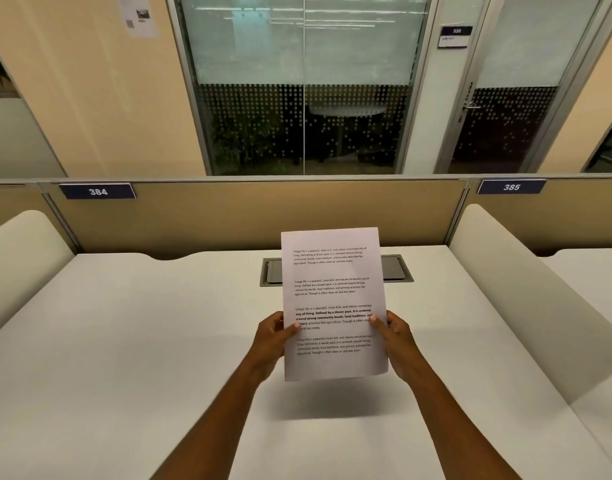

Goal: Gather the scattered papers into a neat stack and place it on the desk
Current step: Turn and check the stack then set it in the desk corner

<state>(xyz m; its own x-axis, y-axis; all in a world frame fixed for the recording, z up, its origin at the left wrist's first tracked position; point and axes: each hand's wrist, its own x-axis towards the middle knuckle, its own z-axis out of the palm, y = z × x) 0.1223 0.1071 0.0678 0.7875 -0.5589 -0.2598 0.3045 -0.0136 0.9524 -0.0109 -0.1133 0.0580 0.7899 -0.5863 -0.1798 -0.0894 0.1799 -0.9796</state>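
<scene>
Papers (334, 303), squared into a printed stack, stand nearly upright above the white desk (124, 341), lifted clear of it, pinched at their side edges by the left hand (270, 341) and right hand (396, 341).

Partition tags (97, 191) "384", (511, 187) "385"; paper (332, 292) txt "Village life is a peaceful, close-knit…"

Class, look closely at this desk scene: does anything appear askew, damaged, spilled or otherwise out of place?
Nothing stands out. The papers look flat and uncreased, held above the desk by the left hand and right hand, tilted only slightly. No stray sheets show on the desk.
</scene>
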